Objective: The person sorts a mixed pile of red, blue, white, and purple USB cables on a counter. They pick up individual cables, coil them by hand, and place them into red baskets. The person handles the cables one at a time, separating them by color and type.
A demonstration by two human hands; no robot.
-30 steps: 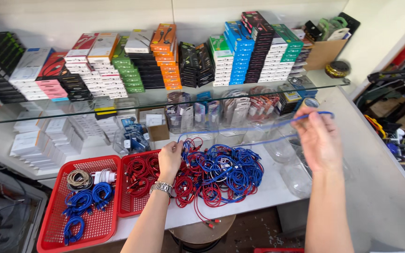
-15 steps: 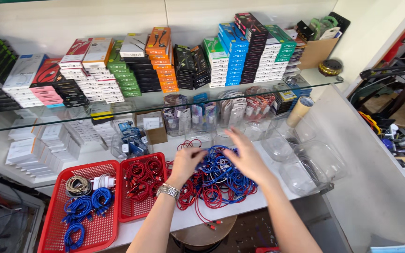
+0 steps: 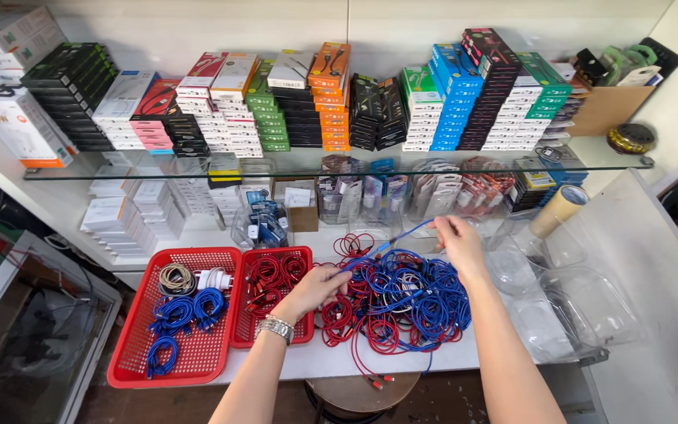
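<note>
1. since half a second ago, both hands have lifted off the pile: the right hand (image 3: 458, 239) now pinches one end of a blue cable (image 3: 402, 235) and the left hand (image 3: 319, 286) grips its near end, pulling it taut.
2. that strand is coming free of the tangled cable heap (image 3: 398, 302).
3. white counter (image 3: 653, 259), two red baskets (image 3: 198, 314) at left, boxed stock on a glass shelf (image 3: 339, 169) beyond.

Your arms are bare to the elbow, no sleeves in view. A silver metal link wristwatch (image 3: 276, 327) circles your left wrist; your right wrist wears nothing.
</note>
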